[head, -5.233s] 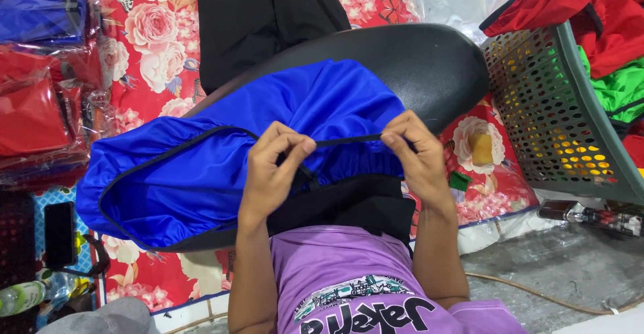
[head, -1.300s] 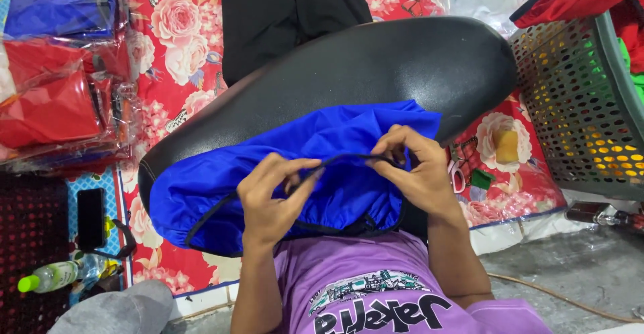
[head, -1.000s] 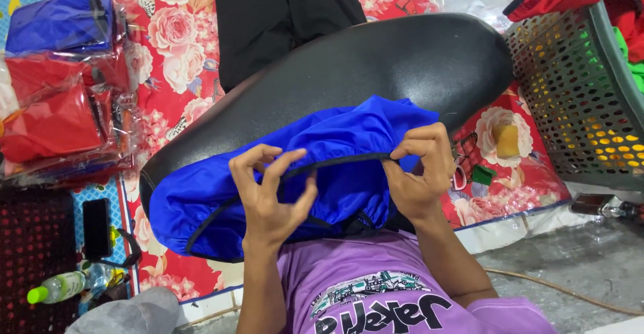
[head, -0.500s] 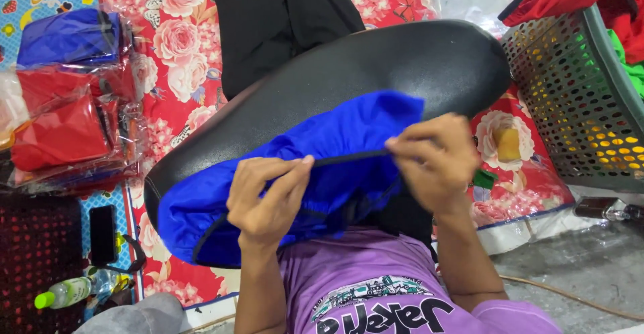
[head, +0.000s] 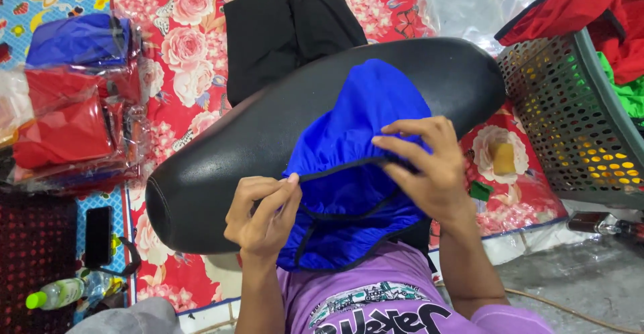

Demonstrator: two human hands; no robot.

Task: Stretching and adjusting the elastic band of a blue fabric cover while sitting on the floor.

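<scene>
Blue fabric cover [head: 365, 139] with black elastic hem, draped over the near, narrower part of a black motorcycle seat [head: 268, 133], bunched toward the wearer's lap. Left hand [head: 261, 210] at the seat's near edge, fingers clenched in a pinch on the black hem [head: 335, 168]. Right hand [head: 429, 170] farther along the same hem, fingers curled over and gripping the gathered blue cloth; fingertips partly hidden in the folds, so exact hold on the elastic probably, not certainly, the same.

Step in hand, by judgement: stretching the elastic edge of the cover so as to pull it around the seat. About half of the seat bare, both the wide end to the left and the far tip to the right. Next move, by judgement: hem kept taut between both hands, cloth drawn outward along the seat without letting the elastic snap back.

Beyond the seat: a pair of legs in black trousers [head: 288, 25] on a red floral mat [head: 181, 52]. Left of the seat: red and blue bagged covers [head: 67, 99], a dark phone [head: 98, 235], a plastic bottle with green cap [head: 64, 292]. Right of the seat: a perforated grey basket [head: 570, 119] holding red and green cloth. Nearest the camera, below the seat: purple printed shirt [head: 376, 304].
</scene>
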